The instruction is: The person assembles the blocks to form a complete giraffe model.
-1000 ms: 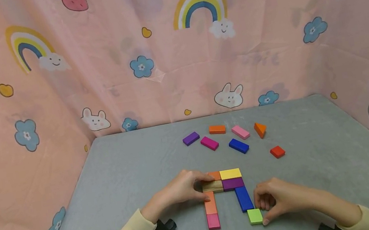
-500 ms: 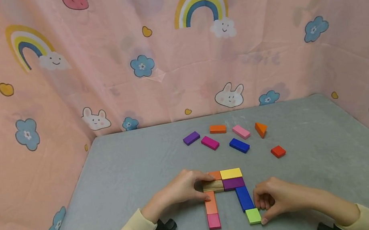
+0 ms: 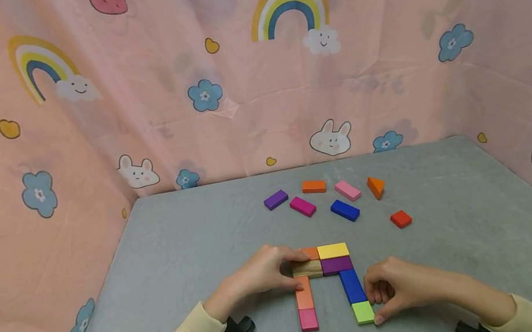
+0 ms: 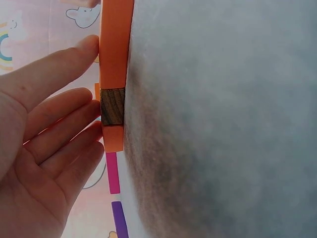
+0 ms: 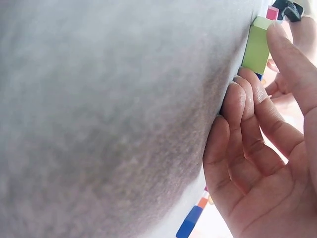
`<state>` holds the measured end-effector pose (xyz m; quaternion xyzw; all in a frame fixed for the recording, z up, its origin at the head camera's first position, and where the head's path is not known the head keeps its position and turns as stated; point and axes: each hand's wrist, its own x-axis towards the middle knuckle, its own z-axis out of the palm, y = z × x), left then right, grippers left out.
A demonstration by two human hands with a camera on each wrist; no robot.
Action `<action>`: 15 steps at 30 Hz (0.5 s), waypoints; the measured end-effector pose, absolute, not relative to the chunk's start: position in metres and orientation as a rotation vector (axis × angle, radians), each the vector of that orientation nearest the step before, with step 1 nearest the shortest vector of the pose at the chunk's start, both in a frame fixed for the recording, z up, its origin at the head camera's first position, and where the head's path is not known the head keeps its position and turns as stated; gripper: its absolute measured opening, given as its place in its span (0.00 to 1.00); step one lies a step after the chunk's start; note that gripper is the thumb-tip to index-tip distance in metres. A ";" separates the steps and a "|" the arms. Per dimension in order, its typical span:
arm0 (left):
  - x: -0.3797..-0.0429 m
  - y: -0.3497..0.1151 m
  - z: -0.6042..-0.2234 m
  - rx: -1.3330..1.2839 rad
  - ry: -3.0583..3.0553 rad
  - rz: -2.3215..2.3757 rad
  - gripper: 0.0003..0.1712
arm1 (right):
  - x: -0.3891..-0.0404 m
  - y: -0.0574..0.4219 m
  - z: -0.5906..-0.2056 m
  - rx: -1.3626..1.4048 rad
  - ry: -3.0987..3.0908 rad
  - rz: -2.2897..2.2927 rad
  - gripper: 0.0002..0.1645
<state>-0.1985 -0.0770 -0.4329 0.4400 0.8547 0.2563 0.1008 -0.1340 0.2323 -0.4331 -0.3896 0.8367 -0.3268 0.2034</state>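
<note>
Small coloured wooden blocks lie flat in an arch shape. My left hand [image 3: 262, 272] rests at its left corner, fingertips on the upper orange block [image 3: 309, 254] and thumb on the lower orange block [image 3: 303, 296], beside a bare-wood block [image 3: 308, 269]. In the left wrist view, that hand's fingers are nearly straight. With curled fingers, my right hand [image 3: 402, 285] holds the light green block [image 3: 363, 313] by its right side, thumb at the near corner, index fingertip at the far end. This block sits against the near end of a long blue block [image 3: 353, 285].
Yellow [image 3: 333, 251] and purple [image 3: 336, 264] blocks form the arch's top right; a pink block [image 3: 309, 320] ends its left leg. Farther back lie several loose blocks, including a blue one [image 3: 345, 210], a red one [image 3: 401, 219] and an orange triangle [image 3: 376, 187].
The light green block has slid a little left with my right hand, and now lines up more closely under the long blue block. My left hand has stayed in place.
</note>
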 end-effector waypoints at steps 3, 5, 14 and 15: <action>-0.199 -0.077 -0.433 1.294 2.522 0.764 0.29 | -0.134 0.232 -0.433 -1.095 2.334 -0.917 0.15; -0.198 -0.077 -0.433 1.290 2.519 0.767 0.29 | -0.134 0.232 -0.433 -1.091 2.326 -0.925 0.15; -0.198 -0.077 -0.431 1.290 2.527 0.770 0.29 | -0.149 0.241 -0.428 -1.026 2.355 -0.989 0.13; -0.198 -0.077 -0.431 1.290 2.527 0.767 0.29 | -0.152 0.243 -0.426 -1.022 2.372 -0.991 0.14</action>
